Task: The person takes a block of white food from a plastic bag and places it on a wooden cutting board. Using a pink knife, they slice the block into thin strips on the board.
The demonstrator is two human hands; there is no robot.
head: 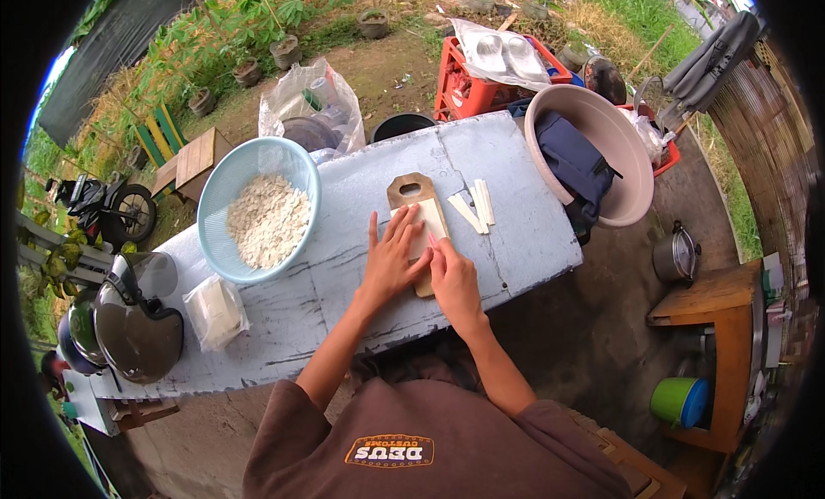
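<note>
A wooden cutting board (410, 180) with a handle slot lies on the table before me. On it is a flat white sheet (432, 217), partly hidden by my hands. My left hand (392, 257) rests over the sheet with its fingers spread, pressing it against the board. Between the fingers of my right hand (457, 283) is a slim pink tool (432, 239), perhaps a small knife, its tip at the sheet; most of it is covered. Several cut white strips (482, 203) lie right of the board. To the left, a light-blue plastic basket (312, 206) holds many small pale pieces (267, 222).
On the worn grey table (348, 196) sit a clear bag of white sheets (216, 312) and helmets (138, 331) at left. A beige basin (635, 177) with a dark-blue bag (573, 157) overlaps the right end. Beyond stand a bag of bottles (322, 99) and a red crate (474, 99).
</note>
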